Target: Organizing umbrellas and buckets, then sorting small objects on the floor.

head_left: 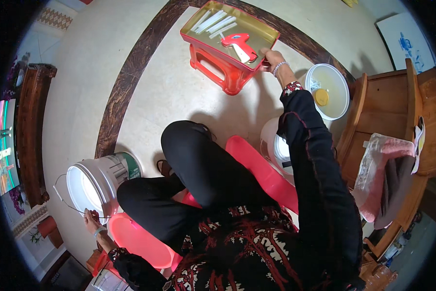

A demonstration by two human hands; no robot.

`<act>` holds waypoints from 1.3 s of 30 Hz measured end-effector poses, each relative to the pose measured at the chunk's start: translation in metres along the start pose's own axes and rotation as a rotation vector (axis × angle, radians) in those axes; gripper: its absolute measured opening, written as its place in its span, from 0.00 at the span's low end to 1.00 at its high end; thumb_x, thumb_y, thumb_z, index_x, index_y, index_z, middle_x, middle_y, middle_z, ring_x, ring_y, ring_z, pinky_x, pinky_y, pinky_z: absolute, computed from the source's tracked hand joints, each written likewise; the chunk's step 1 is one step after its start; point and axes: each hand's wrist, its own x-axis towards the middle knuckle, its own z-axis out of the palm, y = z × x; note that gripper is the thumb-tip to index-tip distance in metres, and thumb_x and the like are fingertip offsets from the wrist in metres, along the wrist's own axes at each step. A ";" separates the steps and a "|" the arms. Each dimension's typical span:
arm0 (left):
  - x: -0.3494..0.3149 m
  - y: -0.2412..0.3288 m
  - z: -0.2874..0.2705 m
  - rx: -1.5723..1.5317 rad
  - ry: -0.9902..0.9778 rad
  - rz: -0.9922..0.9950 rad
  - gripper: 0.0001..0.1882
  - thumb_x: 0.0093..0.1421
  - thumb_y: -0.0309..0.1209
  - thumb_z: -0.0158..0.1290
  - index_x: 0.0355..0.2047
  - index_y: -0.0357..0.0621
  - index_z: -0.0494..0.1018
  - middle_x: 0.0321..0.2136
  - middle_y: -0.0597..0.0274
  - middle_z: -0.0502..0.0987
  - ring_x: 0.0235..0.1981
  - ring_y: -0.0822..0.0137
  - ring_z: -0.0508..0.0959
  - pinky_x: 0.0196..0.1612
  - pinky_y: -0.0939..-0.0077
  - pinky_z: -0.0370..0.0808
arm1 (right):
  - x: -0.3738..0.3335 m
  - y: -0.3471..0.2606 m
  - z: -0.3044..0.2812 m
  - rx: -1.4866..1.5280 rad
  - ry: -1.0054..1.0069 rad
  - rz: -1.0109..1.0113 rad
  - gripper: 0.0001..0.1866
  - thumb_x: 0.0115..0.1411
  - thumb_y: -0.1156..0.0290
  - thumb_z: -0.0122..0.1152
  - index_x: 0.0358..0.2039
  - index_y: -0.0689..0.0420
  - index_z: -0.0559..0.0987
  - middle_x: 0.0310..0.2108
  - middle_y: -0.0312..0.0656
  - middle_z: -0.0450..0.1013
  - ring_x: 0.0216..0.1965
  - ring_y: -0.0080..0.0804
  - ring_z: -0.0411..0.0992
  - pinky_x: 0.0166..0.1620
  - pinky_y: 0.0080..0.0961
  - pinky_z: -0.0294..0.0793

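At the far side, my right hand (274,59) is closed on the near right corner of a shallow red tray (197,42) with a gold inside, thumb over the rim. The tray rests on a red plastic stool (231,83). In it lie a red-and-white tagging gun (240,47) and several white strips (213,22). At the lower left, my left hand (92,222) has its fingers closed at the thin wire handle (65,202) of a white bucket (106,170). That bucket is tilted, its mouth turned left; the exact finger grip is small and partly hidden.
A white bucket (348,89) with a yellow round thing (320,97) stands right of the tray. Another white bucket (271,131) is by my right arm. Pink plastic basins (138,237) lie beside my legs. A wooden chair (380,106) with cloths (380,169) is at right.
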 end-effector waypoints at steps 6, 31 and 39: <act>0.007 -0.023 0.018 0.079 -0.131 0.033 0.10 0.55 0.32 0.53 0.35 0.40 0.71 0.25 0.64 0.74 0.25 0.74 0.72 0.31 0.84 0.71 | -0.057 -0.008 -0.066 -0.256 0.074 -0.103 0.14 0.52 0.62 0.56 0.35 0.57 0.73 0.25 0.37 0.71 0.25 0.30 0.70 0.28 0.30 0.73; -0.081 -0.049 0.047 0.118 -0.229 -0.072 0.12 0.58 0.37 0.51 0.31 0.39 0.71 0.26 0.60 0.75 0.28 0.71 0.74 0.31 0.79 0.73 | -0.106 0.225 -0.018 -1.925 -0.630 -0.570 0.13 0.51 0.60 0.51 0.28 0.53 0.80 0.33 0.45 0.75 0.35 0.40 0.74 0.38 0.37 0.72; -0.085 -0.077 0.043 0.040 -0.372 -0.066 0.10 0.60 0.34 0.48 0.36 0.40 0.72 0.28 0.65 0.75 0.29 0.73 0.74 0.31 0.82 0.72 | -0.192 0.176 -0.034 -2.092 -0.765 -0.729 0.11 0.49 0.67 0.52 0.29 0.55 0.80 0.33 0.46 0.75 0.36 0.39 0.74 0.36 0.36 0.73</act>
